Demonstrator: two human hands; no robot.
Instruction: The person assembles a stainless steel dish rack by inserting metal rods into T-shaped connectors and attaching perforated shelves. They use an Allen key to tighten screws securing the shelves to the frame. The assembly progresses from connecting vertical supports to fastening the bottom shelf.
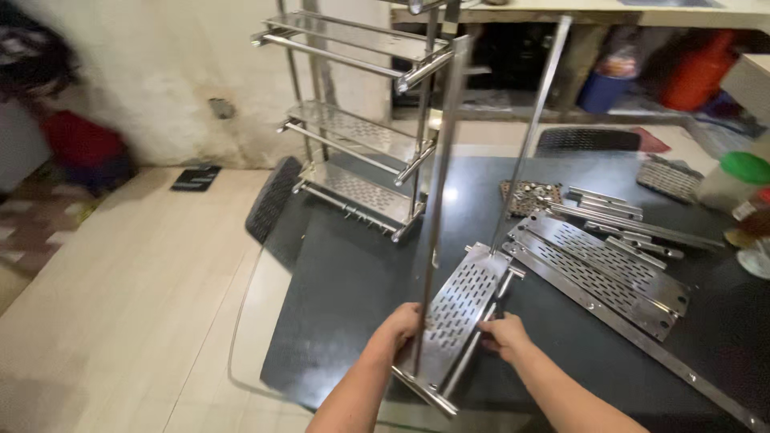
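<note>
Perforated steel shelf (459,309) lies tilted at the near edge of the dark bench (337,305), its near end by your hands and its far end pointing toward the middle of the top. Your left hand (399,327) is closed around the tall upright bar (437,216) right where that bar meets the shelf's near left side — fingers wrapped, thumb hidden behind the metal. Your right hand (504,334) is pinched narrow on the thin rail (475,345) running along the shelf's right side; whether the fingertips fully close on it cannot be told from here. A second slanted rod (529,136) rises from the shelf's far end toward the top of the view.

Just right of the shelf, more loose perforated shelves (597,269) and a long flat strip with holes (634,333) lie side by side, running toward the bench's right edge. Beyond them sit a small tray of screws (529,195) and a few short bars (605,204). At the far left corner stands an assembled three-tier rack (357,128) — upright, shelves level. A green-capped white bottle (731,180) stands at the far right edge.
</note>
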